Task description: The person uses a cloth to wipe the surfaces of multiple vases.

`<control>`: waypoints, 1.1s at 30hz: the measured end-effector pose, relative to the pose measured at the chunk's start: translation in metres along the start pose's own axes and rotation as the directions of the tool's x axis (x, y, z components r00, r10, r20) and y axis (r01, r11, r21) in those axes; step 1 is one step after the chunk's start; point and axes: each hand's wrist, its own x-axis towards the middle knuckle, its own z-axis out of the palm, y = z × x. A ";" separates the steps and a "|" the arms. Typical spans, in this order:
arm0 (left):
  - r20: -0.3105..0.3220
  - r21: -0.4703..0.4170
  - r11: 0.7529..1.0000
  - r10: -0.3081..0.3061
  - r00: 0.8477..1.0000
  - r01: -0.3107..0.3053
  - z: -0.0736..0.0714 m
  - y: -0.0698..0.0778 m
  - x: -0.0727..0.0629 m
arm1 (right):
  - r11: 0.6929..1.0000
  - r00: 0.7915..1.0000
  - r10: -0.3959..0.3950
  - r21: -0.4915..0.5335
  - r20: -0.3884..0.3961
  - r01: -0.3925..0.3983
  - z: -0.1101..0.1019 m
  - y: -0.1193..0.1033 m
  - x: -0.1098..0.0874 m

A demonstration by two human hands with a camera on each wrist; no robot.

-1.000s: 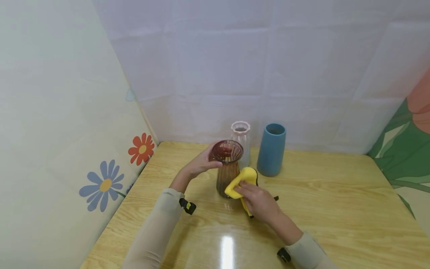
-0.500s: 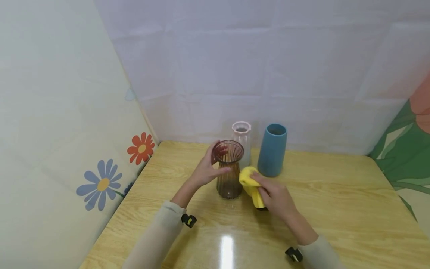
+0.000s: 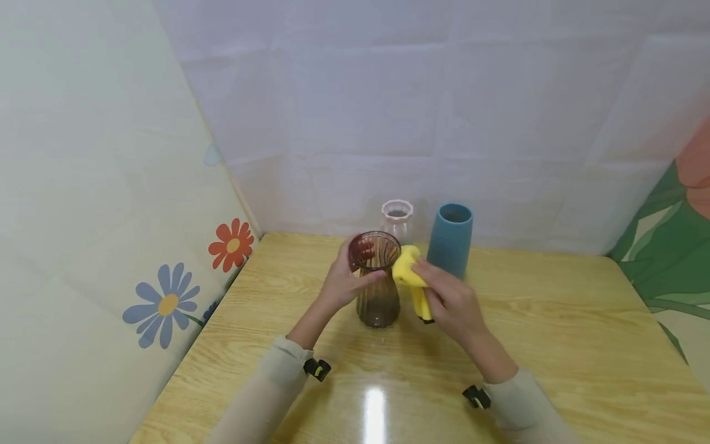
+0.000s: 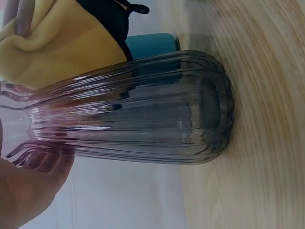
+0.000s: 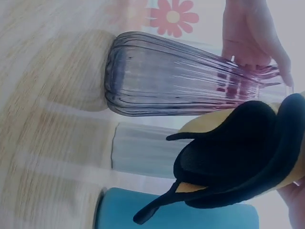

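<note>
A ribbed glass vase (image 3: 378,305), purplish at the flared mouth and smoky grey below, stands upright on the wooden table. My left hand (image 3: 342,282) grips it round the neck, with fingers behind the glass and thumb in front. In my right hand (image 3: 456,308) is a bunched yellow cloth (image 3: 409,270), pinched between thumb and fingers at the vase's right side, just under the rim. The right wrist view shows the cloth's dark underside (image 5: 228,157) and a hanging loop. In the left wrist view, the cloth (image 4: 66,47) lies along the vase's upper side (image 4: 119,114).
Close behind the glass vase is a pale vase (image 3: 397,229) with a scalloped pinkish rim, partly hidden. A blue vase (image 3: 450,237) stands to its right, behind the right hand. Past them a white sheet (image 3: 355,123) hangs along the table's back edge (image 3: 532,250).
My right hand first drew the cloth rightward off the vase's lower body, then raised it to the neck. My left hand shifted slightly on the neck. The vase has barely moved.
</note>
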 end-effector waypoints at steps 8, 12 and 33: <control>0.090 -0.039 0.999 0.027 0.996 -0.024 -0.010 -0.002 0.005 | 0.999 0.998 -0.041 0.019 0.052 0.041 0.016 0.000 -0.001; 0.150 -0.068 0.997 0.033 0.988 -0.023 -0.015 -0.005 0.008 | 0.998 0.996 -0.053 0.029 0.065 0.052 0.022 -0.005 -0.003; 0.300 -0.207 0.978 0.055 0.952 0.009 -0.027 -0.012 0.014 | 0.995 0.986 -0.052 -0.076 0.160 0.065 0.041 -0.025 -0.015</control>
